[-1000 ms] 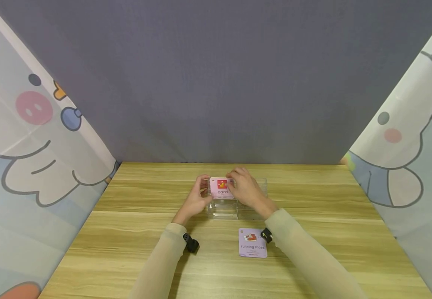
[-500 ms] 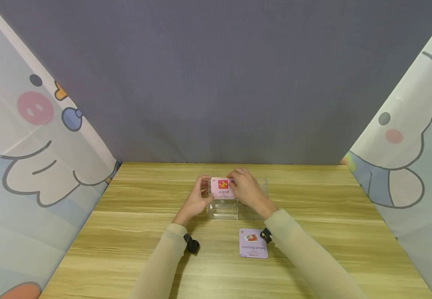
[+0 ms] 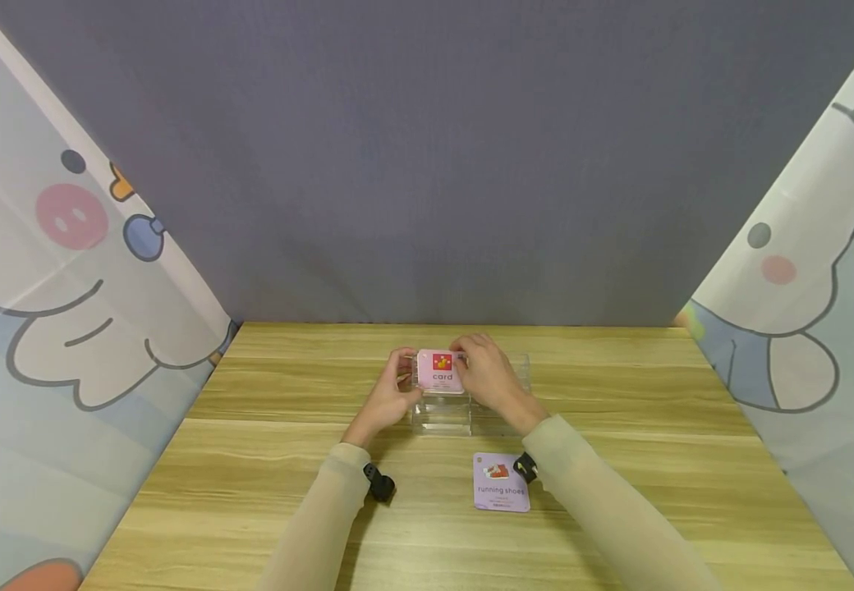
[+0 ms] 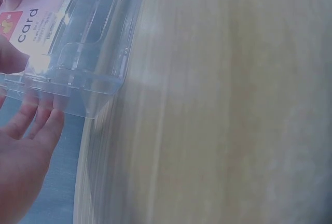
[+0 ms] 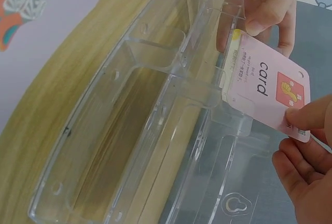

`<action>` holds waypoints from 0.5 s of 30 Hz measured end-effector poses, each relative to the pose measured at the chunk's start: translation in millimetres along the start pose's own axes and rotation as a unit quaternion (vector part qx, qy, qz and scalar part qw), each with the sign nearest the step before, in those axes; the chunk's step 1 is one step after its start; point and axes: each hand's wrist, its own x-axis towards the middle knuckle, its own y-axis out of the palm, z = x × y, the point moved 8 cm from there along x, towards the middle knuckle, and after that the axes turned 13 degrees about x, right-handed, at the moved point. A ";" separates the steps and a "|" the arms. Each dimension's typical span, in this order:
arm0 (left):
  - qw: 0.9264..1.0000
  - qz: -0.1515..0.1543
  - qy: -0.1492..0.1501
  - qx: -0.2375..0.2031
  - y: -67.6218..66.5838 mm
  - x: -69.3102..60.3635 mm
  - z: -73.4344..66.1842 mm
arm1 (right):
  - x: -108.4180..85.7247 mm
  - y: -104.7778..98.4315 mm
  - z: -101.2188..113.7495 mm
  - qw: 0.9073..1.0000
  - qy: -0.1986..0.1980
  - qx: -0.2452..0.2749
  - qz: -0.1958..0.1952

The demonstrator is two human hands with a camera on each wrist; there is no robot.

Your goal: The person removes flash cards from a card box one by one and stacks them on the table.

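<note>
Little change is noted against the frame half a second earlier: the pink "card" flashcard (image 3: pixel 440 376) appears shifted very slightly toward the far side, while both hands and the "running shoes" card (image 3: pixel 499 492) are seen in practically the same places. The flashcard is pinched at its far right corner by the right hand (image 3: pixel 492 377), thumb on the printed face, and is held tilted at the far left tier of the clear holder (image 3: pixel 443 419); whether its lower edge is seated cannot be told. The left end of the holder is gripped by the left hand (image 3: pixel 385 400). The holder is of glossy transparent plastic, stepped, with small round holes and a keyhole-shaped cutout. Both cards are flat, with rounded corners and a punched hole. The "running shoes" card is laid on the wood-grain table (image 3: pixel 279 427), near and right of the holder.
</note>
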 end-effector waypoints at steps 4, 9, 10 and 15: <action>1.000 -0.002 0.004 -0.002 0.2 -0.2 -0.9 | 0.4 -1.2 -1.3 1.000 0.010 0.009 -0.004; 1.000 -0.002 0.005 -0.005 0.1 -0.2 -1.6 | -0.4 -2.9 -0.4 1.000 0.023 0.018 0.004; 1.000 -0.002 0.005 -0.006 0.2 0.0 -1.6 | -0.7 -3.5 0.1 0.999 0.026 0.018 0.006; 1.000 0.002 0.001 -0.003 -0.1 -0.5 -1.8 | -1.5 -6.2 2.1 0.999 0.031 0.021 0.004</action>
